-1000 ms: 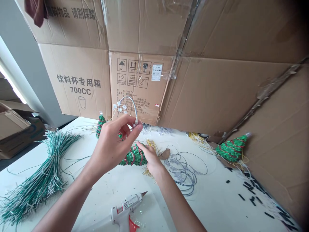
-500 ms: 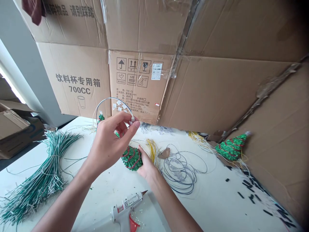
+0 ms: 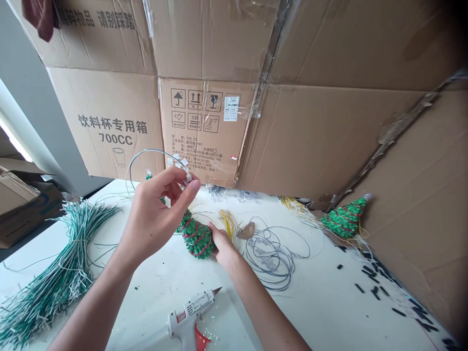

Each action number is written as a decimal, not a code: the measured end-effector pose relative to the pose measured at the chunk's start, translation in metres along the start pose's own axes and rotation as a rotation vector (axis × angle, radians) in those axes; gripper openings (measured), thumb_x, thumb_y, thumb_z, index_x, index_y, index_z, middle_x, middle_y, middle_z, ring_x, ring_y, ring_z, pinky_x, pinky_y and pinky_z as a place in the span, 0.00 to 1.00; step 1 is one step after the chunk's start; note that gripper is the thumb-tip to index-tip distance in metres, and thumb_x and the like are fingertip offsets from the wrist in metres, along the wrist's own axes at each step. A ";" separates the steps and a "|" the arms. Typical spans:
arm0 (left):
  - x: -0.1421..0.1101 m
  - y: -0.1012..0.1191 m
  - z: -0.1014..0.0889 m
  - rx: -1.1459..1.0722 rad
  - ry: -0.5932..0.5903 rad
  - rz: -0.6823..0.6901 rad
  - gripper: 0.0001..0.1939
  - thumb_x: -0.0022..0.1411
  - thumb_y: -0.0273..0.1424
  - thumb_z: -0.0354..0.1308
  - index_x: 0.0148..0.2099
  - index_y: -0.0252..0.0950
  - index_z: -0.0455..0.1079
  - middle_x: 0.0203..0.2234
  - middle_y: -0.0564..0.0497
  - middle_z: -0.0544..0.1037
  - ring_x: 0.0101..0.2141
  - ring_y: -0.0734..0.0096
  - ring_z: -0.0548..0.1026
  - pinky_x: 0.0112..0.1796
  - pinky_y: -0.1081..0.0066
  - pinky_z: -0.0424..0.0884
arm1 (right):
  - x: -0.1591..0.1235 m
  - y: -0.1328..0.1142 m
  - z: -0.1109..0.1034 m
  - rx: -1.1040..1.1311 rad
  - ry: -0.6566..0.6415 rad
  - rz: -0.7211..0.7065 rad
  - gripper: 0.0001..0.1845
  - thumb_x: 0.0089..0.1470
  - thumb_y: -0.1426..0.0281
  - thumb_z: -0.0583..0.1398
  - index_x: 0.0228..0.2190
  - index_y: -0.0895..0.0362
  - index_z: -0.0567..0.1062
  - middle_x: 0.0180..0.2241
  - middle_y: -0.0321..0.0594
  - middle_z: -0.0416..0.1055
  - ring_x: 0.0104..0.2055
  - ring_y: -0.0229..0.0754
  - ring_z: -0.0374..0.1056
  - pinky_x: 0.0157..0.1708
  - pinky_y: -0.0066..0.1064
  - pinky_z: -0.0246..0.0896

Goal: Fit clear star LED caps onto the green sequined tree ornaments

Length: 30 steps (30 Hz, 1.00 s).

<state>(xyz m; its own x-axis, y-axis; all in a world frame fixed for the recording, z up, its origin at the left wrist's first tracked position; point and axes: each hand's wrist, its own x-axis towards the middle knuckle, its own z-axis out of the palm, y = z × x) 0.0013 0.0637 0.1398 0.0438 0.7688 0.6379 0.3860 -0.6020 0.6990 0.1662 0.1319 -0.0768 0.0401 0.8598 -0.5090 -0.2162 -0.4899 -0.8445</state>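
My left hand (image 3: 157, 207) is raised in front of the cardboard, thumb and fingers pinching a small whitish connector (image 3: 188, 176). From it a thin wire (image 3: 149, 150) arches back to the left and down behind the hand. Lower down, my right hand (image 3: 222, 246) grips the base of a miniature Christmas tree (image 3: 197, 239), green tinsel wound with red garland. The tree leans up and left, its upper part partly hidden behind my left hand. Below both hands a white hot glue gun (image 3: 192, 314) with a red trigger lies on the white table (image 3: 146, 302).
A thick bundle of green wires (image 3: 73, 253) lies on the left. Coiled dark wire (image 3: 270, 263) and yellow wires (image 3: 229, 224) lie right of centre. Another tinsel tree (image 3: 345, 218) and scattered black pieces (image 3: 376, 292) are at the right. Cardboard (image 3: 204, 131) walls the back.
My left hand with the connector has shifted slightly left and down. More of the little tree shows between the hands. The whole view has turned slightly.
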 end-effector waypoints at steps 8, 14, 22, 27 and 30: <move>-0.002 0.002 0.002 0.008 -0.044 -0.040 0.12 0.74 0.40 0.63 0.39 0.38 0.74 0.35 0.51 0.83 0.31 0.73 0.75 0.31 0.70 0.70 | -0.003 -0.014 -0.024 -0.399 0.070 -0.154 0.20 0.70 0.61 0.66 0.58 0.55 0.76 0.60 0.48 0.75 0.55 0.51 0.76 0.54 0.50 0.77; -0.004 0.005 0.006 -0.073 -0.192 -0.097 0.14 0.73 0.43 0.63 0.41 0.38 0.79 0.34 0.51 0.83 0.31 0.72 0.76 0.32 0.72 0.72 | -0.005 -0.023 -0.034 -0.562 0.009 -0.287 0.20 0.70 0.61 0.66 0.58 0.56 0.77 0.58 0.47 0.76 0.54 0.51 0.77 0.53 0.49 0.78; -0.004 0.005 0.007 -0.107 -0.615 -0.077 0.16 0.76 0.43 0.60 0.41 0.39 0.82 0.32 0.52 0.80 0.31 0.72 0.71 0.31 0.72 0.68 | -0.064 -0.088 -0.047 -0.446 -0.118 -0.710 0.12 0.71 0.61 0.64 0.45 0.58 0.80 0.42 0.42 0.81 0.44 0.45 0.79 0.48 0.42 0.78; -0.007 0.003 0.011 0.004 -0.593 -0.018 0.12 0.75 0.40 0.62 0.42 0.41 0.82 0.31 0.53 0.80 0.31 0.71 0.72 0.32 0.71 0.67 | -0.139 -0.128 -0.053 -0.275 0.089 -1.185 0.13 0.69 0.61 0.64 0.52 0.49 0.73 0.56 0.41 0.74 0.58 0.46 0.72 0.59 0.43 0.68; -0.010 0.005 0.011 0.042 -0.562 0.063 0.10 0.75 0.39 0.64 0.42 0.43 0.83 0.29 0.54 0.79 0.28 0.72 0.72 0.32 0.71 0.67 | -0.175 -0.137 -0.055 -0.602 0.202 -1.539 0.15 0.66 0.71 0.65 0.53 0.49 0.78 0.59 0.43 0.74 0.65 0.51 0.66 0.68 0.51 0.58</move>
<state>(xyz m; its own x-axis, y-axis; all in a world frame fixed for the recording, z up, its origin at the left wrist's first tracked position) 0.0136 0.0556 0.1338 0.5475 0.7353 0.3995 0.4027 -0.6500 0.6444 0.2427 0.0409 0.1189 -0.0278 0.5517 0.8336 0.5230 0.7187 -0.4582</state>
